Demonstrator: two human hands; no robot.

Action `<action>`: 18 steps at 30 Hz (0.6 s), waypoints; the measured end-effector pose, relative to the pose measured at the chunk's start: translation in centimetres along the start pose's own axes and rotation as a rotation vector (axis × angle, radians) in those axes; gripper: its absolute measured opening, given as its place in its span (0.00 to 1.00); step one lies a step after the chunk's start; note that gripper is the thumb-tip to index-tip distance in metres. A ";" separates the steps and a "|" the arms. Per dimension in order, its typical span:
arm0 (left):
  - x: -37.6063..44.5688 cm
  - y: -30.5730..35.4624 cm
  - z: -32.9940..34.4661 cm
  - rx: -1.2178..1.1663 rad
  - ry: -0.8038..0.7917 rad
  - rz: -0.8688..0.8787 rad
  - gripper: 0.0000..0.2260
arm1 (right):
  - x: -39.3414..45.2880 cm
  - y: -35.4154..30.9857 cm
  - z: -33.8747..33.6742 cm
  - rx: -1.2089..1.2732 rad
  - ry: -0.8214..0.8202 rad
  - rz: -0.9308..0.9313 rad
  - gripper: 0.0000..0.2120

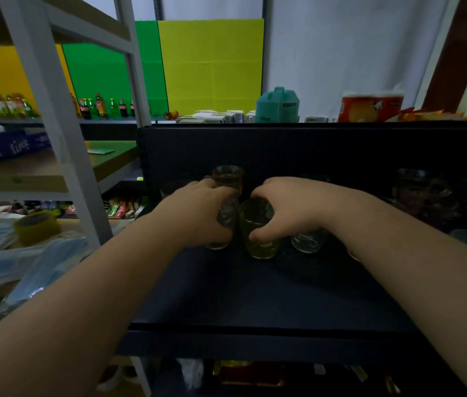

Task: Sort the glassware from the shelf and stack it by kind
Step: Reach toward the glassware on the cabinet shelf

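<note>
On the dark shelf [255,296] my left hand [198,213] is wrapped around a stack of clear glasses [226,181] whose top rim rises above my fingers. My right hand [286,207] grips a yellow-tinted glass [258,239] from above, right beside that stack. A clear glass [308,242] stands just right of the yellow one, partly under my right wrist. Another dim glass [172,187] sits behind my left hand. A cluster of dark glassware [424,193] fills the shelf's far right, hard to make out in the shadow.
The shelf's back wall [283,150] rises close behind the glasses. A grey rack post [63,156] stands to the left, with a yellow tape roll [36,227] and plastic bags beyond it. A teal container [278,106] and boxes sit on the shelf above.
</note>
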State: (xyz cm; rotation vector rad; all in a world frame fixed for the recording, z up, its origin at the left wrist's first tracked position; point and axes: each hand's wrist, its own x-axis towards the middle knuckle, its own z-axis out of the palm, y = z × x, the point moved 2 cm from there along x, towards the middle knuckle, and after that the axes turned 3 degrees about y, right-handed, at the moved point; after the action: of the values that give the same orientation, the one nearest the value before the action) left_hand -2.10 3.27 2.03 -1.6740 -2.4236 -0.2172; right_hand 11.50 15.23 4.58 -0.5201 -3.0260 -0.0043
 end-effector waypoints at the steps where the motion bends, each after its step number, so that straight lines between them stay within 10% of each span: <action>1: -0.4 -0.1 0.0 0.017 0.025 0.012 0.36 | 0.0 0.1 0.0 0.004 0.009 -0.001 0.32; 18: -7.2 2.0 -3.7 -0.089 0.273 -0.059 0.36 | -6.5 -1.1 -2.0 0.279 0.429 -0.016 0.39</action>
State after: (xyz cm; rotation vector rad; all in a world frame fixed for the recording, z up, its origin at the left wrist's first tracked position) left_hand 2.48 -3.40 3.92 -1.4958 -2.2896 -0.5322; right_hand 17.33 12.01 6.10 -0.4063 -2.5556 0.2654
